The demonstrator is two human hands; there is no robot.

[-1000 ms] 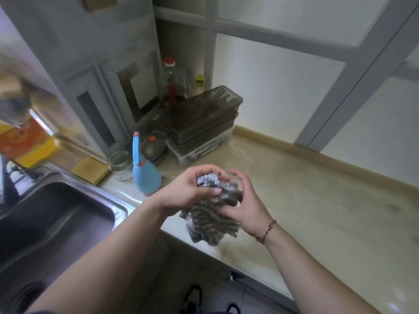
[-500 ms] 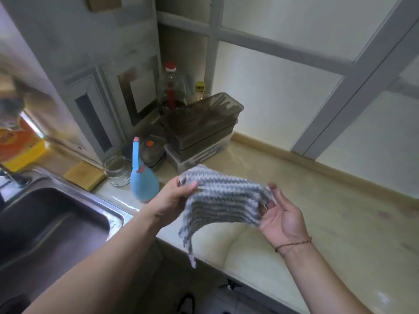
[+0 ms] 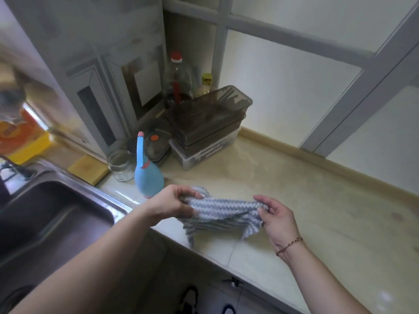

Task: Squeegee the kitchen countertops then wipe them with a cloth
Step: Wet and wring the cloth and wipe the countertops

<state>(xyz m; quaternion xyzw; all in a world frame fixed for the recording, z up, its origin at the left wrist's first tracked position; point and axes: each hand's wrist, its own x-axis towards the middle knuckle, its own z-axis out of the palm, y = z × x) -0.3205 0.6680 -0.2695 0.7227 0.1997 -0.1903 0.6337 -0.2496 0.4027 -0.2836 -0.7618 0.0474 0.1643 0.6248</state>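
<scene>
A grey and white striped knitted cloth [image 3: 223,214] is stretched between my two hands, just above the front edge of the beige stone countertop [image 3: 317,200]. My left hand [image 3: 174,203] pinches the cloth's left end. On the opposite end, my right hand [image 3: 275,217] grips with fingers curled, a thin bracelet on the wrist. The cloth's lower edge droops toward the counter. No squeegee is in view.
A blue long-necked bottle [image 3: 147,175] stands just behind my left hand, beside a glass jar [image 3: 121,165] and a yellow sponge [image 3: 89,169]. Stacked plastic containers [image 3: 208,130] and two bottles fill the back corner. A steel sink [image 3: 52,218] lies at left.
The cloth went from a bunched wad between both hands to spread out wide; now it is lower and closer to the counter, folding along its length.
</scene>
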